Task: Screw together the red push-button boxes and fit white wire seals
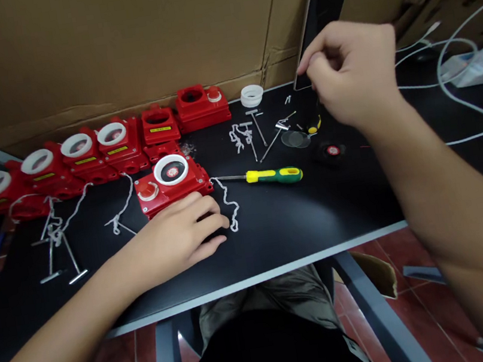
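My left hand [185, 231] lies against the front of a red box [172, 200], its bent fingers apart. That box carries a white ring [171, 170] around a dark window and a red knob [147, 191]. By my fingertips, a thin white chain [232, 209] hangs from its right end. My right hand [347, 71] is raised in front of a dark phone [322, 8] leaning on the cardboard. Its fingers are curled with the index finger near the thumb, and nothing shows between them. Whether the index fingertip touches the phone, I cannot tell. A yellow-green screwdriver [274, 176] lies between the hands.
Several red boxes [120, 144] stand along the cardboard wall [111, 37]. Small metal T-bars [71, 258] with chains lie at left. White rings [252, 95], clear discs [296, 139] and a round black part [331, 152] sit at centre right. White cables [457, 46] loop at right.
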`<state>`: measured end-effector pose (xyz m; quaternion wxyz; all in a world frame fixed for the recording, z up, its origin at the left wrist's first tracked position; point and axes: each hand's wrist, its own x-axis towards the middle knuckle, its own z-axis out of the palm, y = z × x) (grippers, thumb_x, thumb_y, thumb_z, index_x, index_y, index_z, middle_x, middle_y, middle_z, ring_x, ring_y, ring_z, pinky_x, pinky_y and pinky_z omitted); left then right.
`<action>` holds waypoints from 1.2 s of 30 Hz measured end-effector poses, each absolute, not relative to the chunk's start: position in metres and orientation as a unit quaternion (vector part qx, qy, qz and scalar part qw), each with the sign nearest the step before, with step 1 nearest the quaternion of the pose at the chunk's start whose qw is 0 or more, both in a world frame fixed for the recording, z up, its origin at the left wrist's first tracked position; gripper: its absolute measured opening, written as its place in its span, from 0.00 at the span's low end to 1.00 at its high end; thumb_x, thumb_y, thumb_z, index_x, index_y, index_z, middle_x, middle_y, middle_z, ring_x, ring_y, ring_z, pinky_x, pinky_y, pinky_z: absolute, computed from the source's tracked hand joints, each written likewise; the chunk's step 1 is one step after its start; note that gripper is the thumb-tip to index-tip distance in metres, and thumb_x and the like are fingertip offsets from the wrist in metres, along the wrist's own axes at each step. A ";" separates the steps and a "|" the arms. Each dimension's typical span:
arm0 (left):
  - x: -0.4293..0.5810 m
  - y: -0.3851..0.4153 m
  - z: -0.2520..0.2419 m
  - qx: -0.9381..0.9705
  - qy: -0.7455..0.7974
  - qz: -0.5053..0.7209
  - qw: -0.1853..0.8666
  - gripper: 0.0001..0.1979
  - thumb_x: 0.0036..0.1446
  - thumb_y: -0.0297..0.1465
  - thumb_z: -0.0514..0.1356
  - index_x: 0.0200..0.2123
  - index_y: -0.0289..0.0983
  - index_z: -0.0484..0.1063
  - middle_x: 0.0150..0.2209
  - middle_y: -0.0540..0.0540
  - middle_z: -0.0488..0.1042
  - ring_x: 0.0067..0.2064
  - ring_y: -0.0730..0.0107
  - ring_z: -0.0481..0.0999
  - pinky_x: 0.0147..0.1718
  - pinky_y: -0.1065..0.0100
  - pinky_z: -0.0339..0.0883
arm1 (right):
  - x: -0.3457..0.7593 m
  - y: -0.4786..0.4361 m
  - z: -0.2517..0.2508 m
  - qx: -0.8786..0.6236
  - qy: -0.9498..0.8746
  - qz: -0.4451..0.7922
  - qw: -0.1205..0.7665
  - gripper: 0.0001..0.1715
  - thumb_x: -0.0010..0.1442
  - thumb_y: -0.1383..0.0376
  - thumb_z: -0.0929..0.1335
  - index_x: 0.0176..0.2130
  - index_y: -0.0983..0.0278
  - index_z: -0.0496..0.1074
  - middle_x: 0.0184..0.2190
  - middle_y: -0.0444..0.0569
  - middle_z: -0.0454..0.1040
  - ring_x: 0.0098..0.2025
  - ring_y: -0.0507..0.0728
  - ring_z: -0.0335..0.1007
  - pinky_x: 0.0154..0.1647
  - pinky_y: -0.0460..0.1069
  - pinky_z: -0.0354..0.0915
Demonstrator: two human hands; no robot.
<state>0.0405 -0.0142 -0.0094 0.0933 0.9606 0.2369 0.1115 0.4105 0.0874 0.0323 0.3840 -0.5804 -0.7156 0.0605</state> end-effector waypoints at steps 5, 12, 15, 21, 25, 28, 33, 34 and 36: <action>0.045 -0.015 -0.017 0.957 0.240 0.137 0.092 0.15 0.83 0.34 0.66 0.66 0.34 0.80 0.54 0.38 0.84 0.53 0.52 0.84 0.54 0.57 0.81 | 0.411 0.097 0.023 -0.565 -0.773 0.102 0.271 0.11 0.72 0.56 0.71 0.37 0.57 0.78 0.38 0.57 0.85 0.41 0.66 0.77 0.51 0.65 0.71; 0.047 -0.014 -0.019 0.954 0.228 0.150 0.126 0.11 0.86 0.30 0.60 0.50 0.39 0.83 0.50 0.41 0.83 0.50 0.59 0.83 0.51 0.62 0.80 | 0.407 0.114 -0.009 -0.476 -0.854 0.117 0.171 0.08 0.66 0.58 0.73 0.38 0.57 0.84 0.43 0.55 0.85 0.45 0.67 0.80 0.55 0.64 0.73; 0.048 -0.014 -0.017 0.947 0.234 0.165 0.145 0.09 0.84 0.26 0.60 0.49 0.38 0.81 0.47 0.43 0.83 0.49 0.61 0.83 0.51 0.63 0.79 | 0.405 0.116 -0.019 -0.435 -0.875 0.112 0.181 0.11 0.66 0.61 0.72 0.43 0.58 0.87 0.45 0.55 0.85 0.48 0.67 0.81 0.58 0.63 0.73; 0.051 -0.019 -0.013 0.917 0.257 0.247 0.179 0.09 0.75 0.18 0.61 0.49 0.36 0.78 0.44 0.45 0.82 0.43 0.66 0.83 0.45 0.68 0.77 | 0.400 0.115 -0.033 -0.364 -0.900 0.091 0.220 0.18 0.71 0.66 0.69 0.51 0.58 0.89 0.46 0.55 0.84 0.39 0.61 0.76 0.50 0.58 0.75; 0.053 -0.024 -0.006 0.888 0.275 0.310 0.202 0.09 0.75 0.19 0.62 0.51 0.36 0.79 0.42 0.48 0.80 0.41 0.70 0.82 0.45 0.70 0.76 | 0.402 0.118 -0.040 -0.362 -0.904 0.052 0.219 0.20 0.71 0.70 0.68 0.52 0.61 0.88 0.49 0.58 0.84 0.43 0.63 0.80 0.51 0.59 0.76; 0.054 -0.028 -0.002 0.831 0.294 0.346 0.320 0.06 0.76 0.23 0.66 0.52 0.37 0.80 0.40 0.50 0.80 0.39 0.73 0.81 0.42 0.73 0.76 | 0.406 0.120 -0.042 -0.371 -0.906 0.038 0.200 0.20 0.71 0.71 0.68 0.51 0.62 0.89 0.48 0.59 0.85 0.46 0.65 0.82 0.54 0.60 0.77; 0.059 -0.028 0.000 0.651 0.294 0.374 0.592 0.07 0.75 0.31 0.75 0.48 0.36 0.81 0.37 0.50 0.80 0.35 0.75 0.80 0.38 0.74 0.78 | 0.410 0.124 -0.041 -0.366 -0.911 0.030 0.186 0.17 0.74 0.68 0.70 0.51 0.60 0.90 0.46 0.57 0.87 0.47 0.66 0.85 0.54 0.61 0.78; 0.060 -0.027 0.000 0.621 0.287 0.376 0.625 0.10 0.74 0.33 0.77 0.47 0.35 0.81 0.37 0.49 0.80 0.34 0.75 0.80 0.37 0.74 0.78 | 0.411 0.125 -0.041 -0.363 -0.913 0.029 0.185 0.16 0.74 0.67 0.70 0.50 0.59 0.90 0.46 0.57 0.87 0.46 0.66 0.85 0.53 0.61 0.78; 0.061 -0.025 0.001 0.572 0.277 0.384 0.670 0.14 0.70 0.36 0.80 0.45 0.34 0.83 0.36 0.48 0.81 0.34 0.74 0.80 0.35 0.74 0.79 | 0.413 0.125 -0.040 -0.349 -0.920 0.025 0.178 0.14 0.75 0.65 0.71 0.49 0.59 0.90 0.46 0.56 0.87 0.46 0.65 0.84 0.51 0.60 0.77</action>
